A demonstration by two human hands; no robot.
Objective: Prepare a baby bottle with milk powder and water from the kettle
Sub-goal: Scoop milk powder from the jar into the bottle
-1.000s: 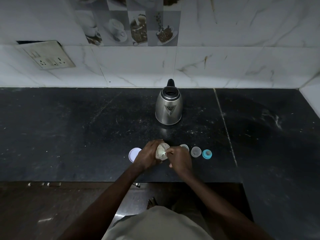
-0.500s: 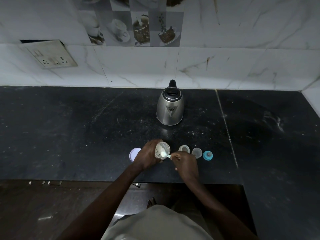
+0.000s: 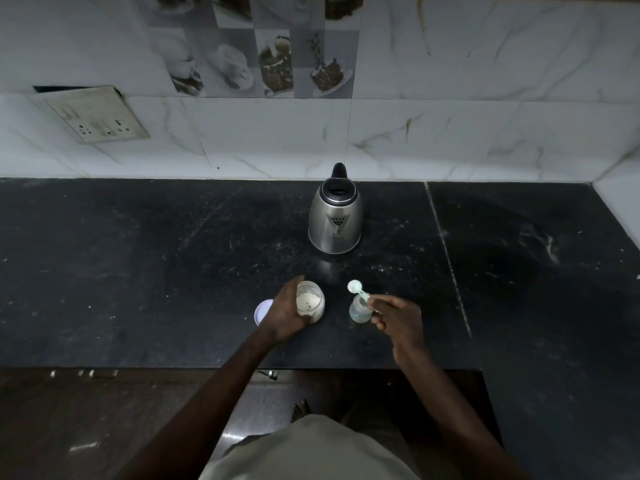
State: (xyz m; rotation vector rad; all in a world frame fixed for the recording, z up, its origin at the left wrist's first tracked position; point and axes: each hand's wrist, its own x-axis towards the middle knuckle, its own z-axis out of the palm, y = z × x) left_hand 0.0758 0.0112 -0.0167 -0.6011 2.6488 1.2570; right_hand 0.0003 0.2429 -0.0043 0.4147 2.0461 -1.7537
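Bottle (image 3: pixel 356 311) stands near, right of the jar (image 3: pixel 310 302), beneath the scoop (image 3: pixel 354 286) that the right hand (image 3: pixel 398 320) pinches, likely to tip powder in; left hand (image 3: pixel 284 317) grips the jar, steadying it.

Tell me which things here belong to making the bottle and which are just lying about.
For the job: powder jar, gripped by the left hand; scoop, pinched by the right hand; baby bottle; kettle; jar lid.
Just there: wall socket; coffee-picture tiles.
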